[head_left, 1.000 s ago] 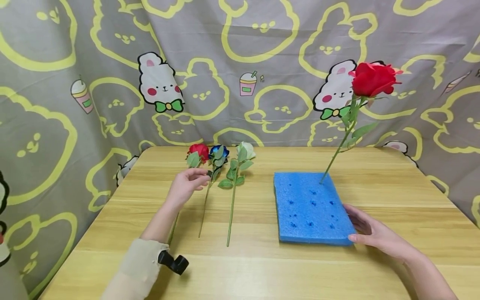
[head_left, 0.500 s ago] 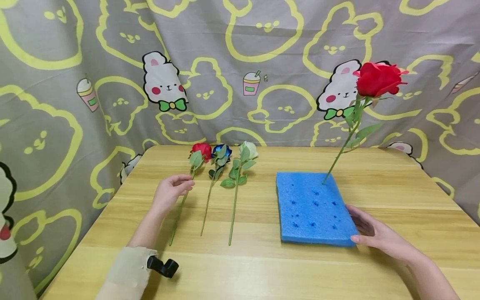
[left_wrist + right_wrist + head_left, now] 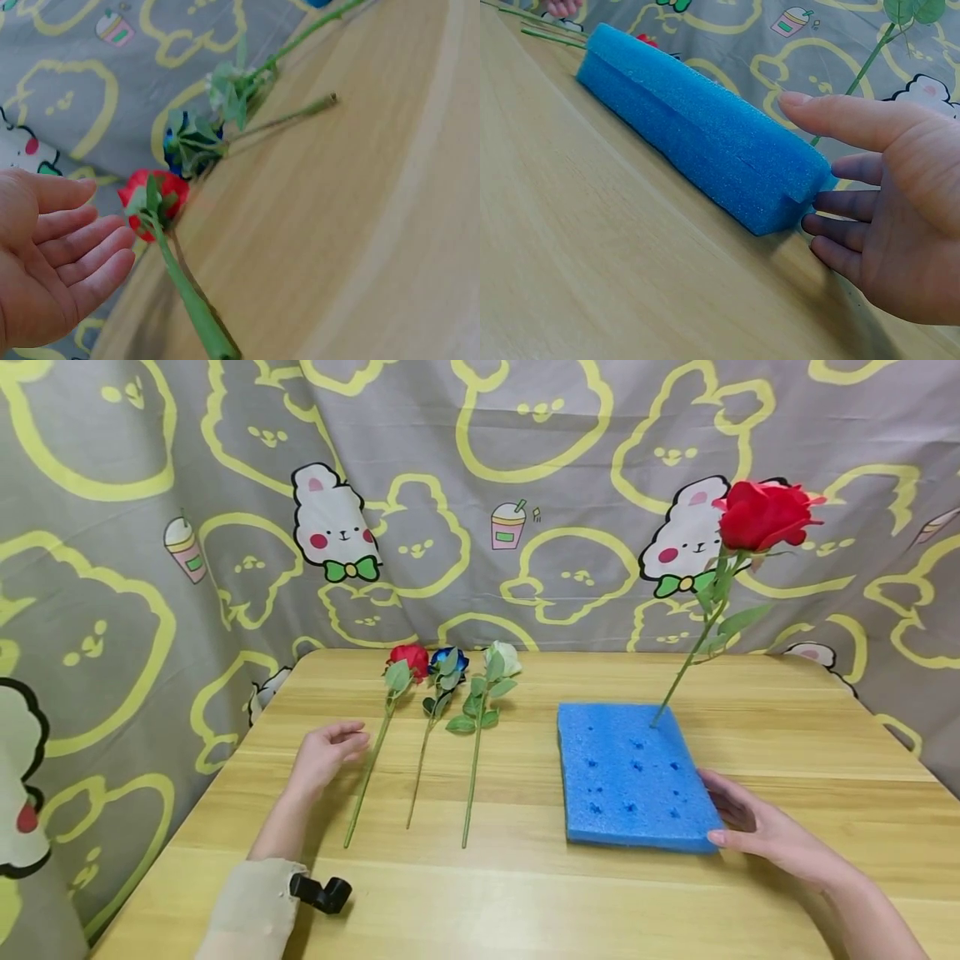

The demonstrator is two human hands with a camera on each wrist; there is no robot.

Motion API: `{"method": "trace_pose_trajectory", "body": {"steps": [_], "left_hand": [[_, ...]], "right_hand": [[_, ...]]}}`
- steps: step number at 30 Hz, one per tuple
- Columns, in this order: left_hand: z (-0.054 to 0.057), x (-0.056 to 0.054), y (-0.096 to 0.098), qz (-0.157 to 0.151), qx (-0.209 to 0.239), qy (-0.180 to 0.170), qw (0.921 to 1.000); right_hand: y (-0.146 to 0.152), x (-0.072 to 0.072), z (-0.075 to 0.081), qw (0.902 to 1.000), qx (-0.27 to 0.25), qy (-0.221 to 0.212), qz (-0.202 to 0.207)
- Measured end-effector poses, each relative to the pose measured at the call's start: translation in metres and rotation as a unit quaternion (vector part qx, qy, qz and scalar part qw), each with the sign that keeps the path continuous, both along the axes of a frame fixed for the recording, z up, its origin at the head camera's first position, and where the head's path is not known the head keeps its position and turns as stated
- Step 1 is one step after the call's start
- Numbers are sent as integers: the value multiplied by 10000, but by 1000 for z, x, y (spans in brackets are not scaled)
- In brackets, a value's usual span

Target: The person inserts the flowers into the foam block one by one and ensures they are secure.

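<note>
One tall rose [image 3: 767, 518] leans in the foam [image 3: 633, 785], toward the table's [image 3: 487, 902] right edge. Red rose [image 3: 400, 673], blue rose [image 3: 447, 667] and white rose [image 3: 497, 663] lie out of it by the far edge. The left hand [image 3: 327, 756], relaxed and empty, is just beside the red rose's stem; the right hand [image 3: 761, 827], fingers loosely extended, touches the foam.

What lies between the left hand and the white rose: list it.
From left hand to white rose, the head view shows the lying red rose, then the blue rose.
</note>
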State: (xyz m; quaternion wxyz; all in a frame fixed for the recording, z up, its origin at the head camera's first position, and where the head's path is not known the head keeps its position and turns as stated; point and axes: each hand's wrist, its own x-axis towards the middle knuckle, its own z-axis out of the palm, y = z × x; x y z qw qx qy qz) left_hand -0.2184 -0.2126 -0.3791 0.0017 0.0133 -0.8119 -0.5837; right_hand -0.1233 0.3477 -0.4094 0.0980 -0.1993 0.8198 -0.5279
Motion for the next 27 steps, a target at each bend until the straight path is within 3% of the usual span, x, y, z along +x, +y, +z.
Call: {"method": "trace_pose_trajectory", "body": {"steps": [8,13,27], "left_hand": [[-11,-5,-4,-401,-16,-462,9981],[-16,-7,-5,-583,-304,-608,9960],[-19,-12,1,-675,-1202,-688,9881]], "right_hand": [[0,0,0,10000,-32,48,28],[0,0,0,10000,-57,20,37],[0,0,-1,9998,-177,-60,91]]}}
